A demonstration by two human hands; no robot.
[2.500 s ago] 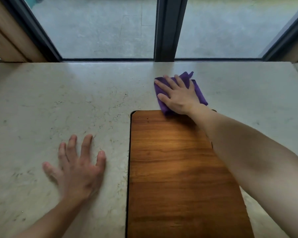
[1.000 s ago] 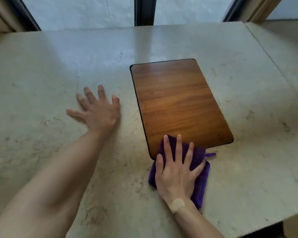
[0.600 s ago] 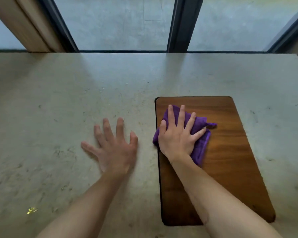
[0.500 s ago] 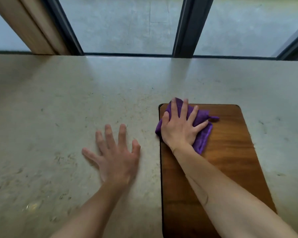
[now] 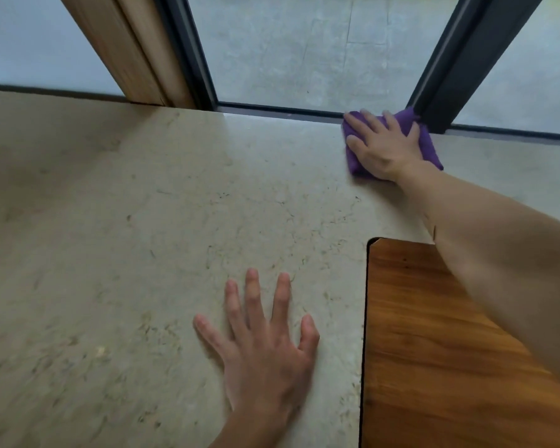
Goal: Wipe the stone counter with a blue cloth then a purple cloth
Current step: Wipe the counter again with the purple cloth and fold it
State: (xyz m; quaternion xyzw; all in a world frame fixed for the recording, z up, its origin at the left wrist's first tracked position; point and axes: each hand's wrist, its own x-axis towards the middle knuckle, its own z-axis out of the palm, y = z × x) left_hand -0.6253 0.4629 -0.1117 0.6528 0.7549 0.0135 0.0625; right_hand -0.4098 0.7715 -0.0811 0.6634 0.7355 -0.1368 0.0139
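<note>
The beige stone counter (image 5: 143, 253) fills most of the view. A folded purple cloth (image 5: 429, 147) lies at its far edge, against the window frame. My right hand (image 5: 380, 145) presses flat on the cloth with straight, spread fingers, the arm stretched forward over the counter. My left hand (image 5: 262, 344) rests flat on the bare stone nearer to me, fingers spread and holding nothing. No blue cloth is in view.
A wooden board (image 5: 434, 350) is set in the counter at the lower right, under my right forearm. A dark window mullion (image 5: 459, 59) stands just behind the cloth. A wooden post (image 5: 126, 53) rises at the back left.
My right hand has slid the purple cloth off the wooden board and forward to the counter's far edge by the window. My left hand has stayed flat on the stone.
</note>
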